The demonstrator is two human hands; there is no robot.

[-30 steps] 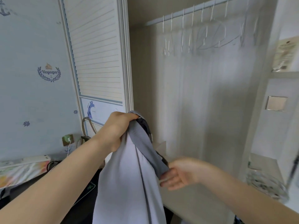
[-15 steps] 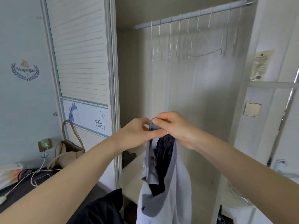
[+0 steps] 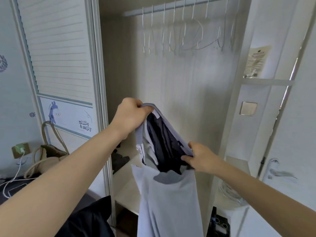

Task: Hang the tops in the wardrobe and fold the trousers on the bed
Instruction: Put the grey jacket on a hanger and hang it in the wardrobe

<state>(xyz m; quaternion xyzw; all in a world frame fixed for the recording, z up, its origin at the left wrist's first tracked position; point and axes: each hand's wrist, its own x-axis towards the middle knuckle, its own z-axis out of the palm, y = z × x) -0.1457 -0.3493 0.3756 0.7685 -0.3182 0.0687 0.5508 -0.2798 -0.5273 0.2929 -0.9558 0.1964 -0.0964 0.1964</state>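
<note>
Hangers (image 3: 186,31) sit on the rail above the top (image 3: 168,194), whose stretched neckline the left hand (image 3: 131,115) and right hand (image 3: 200,157) both grip.

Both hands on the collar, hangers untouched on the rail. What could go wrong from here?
1. Both the left hand and the right hand grip the neckband of the pale top, so neither is free to fetch one of the hangers; a one-handed hold may let it slip.
2. A dark garment sits inside the neck opening and could snag the hanger or drop out.
</note>
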